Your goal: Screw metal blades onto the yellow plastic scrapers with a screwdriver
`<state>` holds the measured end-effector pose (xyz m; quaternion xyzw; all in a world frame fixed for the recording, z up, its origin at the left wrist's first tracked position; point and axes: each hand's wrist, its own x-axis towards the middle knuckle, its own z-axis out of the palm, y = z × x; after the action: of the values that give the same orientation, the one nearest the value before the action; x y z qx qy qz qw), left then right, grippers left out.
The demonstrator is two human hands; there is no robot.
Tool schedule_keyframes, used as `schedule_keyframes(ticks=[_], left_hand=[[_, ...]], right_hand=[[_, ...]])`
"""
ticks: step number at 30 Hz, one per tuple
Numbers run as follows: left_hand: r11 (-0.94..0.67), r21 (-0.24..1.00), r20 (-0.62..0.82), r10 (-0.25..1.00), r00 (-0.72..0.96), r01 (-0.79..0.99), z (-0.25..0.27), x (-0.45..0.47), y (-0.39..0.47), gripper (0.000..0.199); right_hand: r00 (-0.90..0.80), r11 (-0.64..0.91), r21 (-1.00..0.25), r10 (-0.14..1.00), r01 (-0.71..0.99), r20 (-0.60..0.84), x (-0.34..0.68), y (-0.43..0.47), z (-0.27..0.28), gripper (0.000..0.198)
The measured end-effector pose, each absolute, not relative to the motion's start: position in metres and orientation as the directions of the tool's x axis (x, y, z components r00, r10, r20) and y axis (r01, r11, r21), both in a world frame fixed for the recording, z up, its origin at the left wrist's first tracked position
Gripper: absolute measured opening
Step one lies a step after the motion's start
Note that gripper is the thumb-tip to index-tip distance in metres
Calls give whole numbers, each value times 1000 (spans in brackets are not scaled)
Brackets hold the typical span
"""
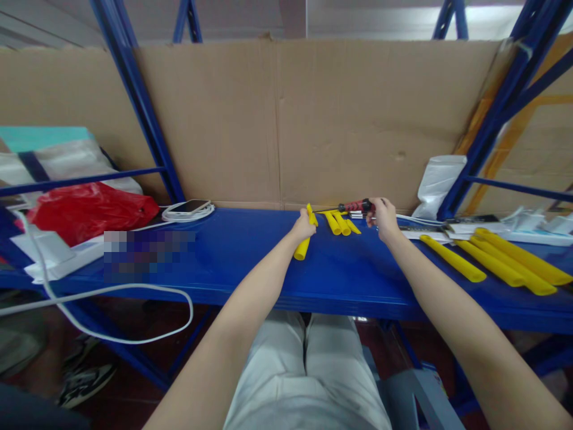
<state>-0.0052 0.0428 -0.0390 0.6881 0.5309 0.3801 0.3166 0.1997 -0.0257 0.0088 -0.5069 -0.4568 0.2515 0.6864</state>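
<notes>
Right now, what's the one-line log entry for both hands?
left hand: yellow tube held | right hand: screwdriver held, shaft pointing toward tube | between hands: yellow pieces on blue table

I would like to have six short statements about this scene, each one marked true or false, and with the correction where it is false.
1. The right hand holds a screwdriver. True.
2. The left hand holds nothing. False: it holds a yellow tube.
3. The red bag lies to the right of both hands. False: it lies to their left.
4. Cardboard stands behind the table. True.
5. The screwdriver's handle is all green. False: it is red and black.
6. A phone lies by a coiled white cable. True.
</notes>
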Motion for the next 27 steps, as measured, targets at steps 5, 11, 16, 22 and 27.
schedule_keyframes(ticks=[5, 11, 16, 22, 27], left_hand=[[-228, 844, 173, 973, 155, 485, -39, -6, 44, 50], [-218, 863, 166, 974, 153, 456, -36, -6, 40, 49], [-223, 876, 165, 972, 169, 427, -34, -4, 35, 47], [-235, 876, 177, 969, 171, 420, -30, -3, 32, 45], [-332, 861, 284, 942, 177, 386, -27, -3, 29, 47]], right_hand=[[444, 356, -910, 794, 214, 415, 200, -28, 9, 37], [485, 370, -913, 775, 172, 406, 197, -26, 10, 24], [589, 421, -881, 663, 218, 463, 206, -20, 12, 20], [494, 478, -804, 634, 353, 595, 219, -12, 6, 28], [423, 451, -812, 697, 370, 579, 204, -20, 6, 24]])
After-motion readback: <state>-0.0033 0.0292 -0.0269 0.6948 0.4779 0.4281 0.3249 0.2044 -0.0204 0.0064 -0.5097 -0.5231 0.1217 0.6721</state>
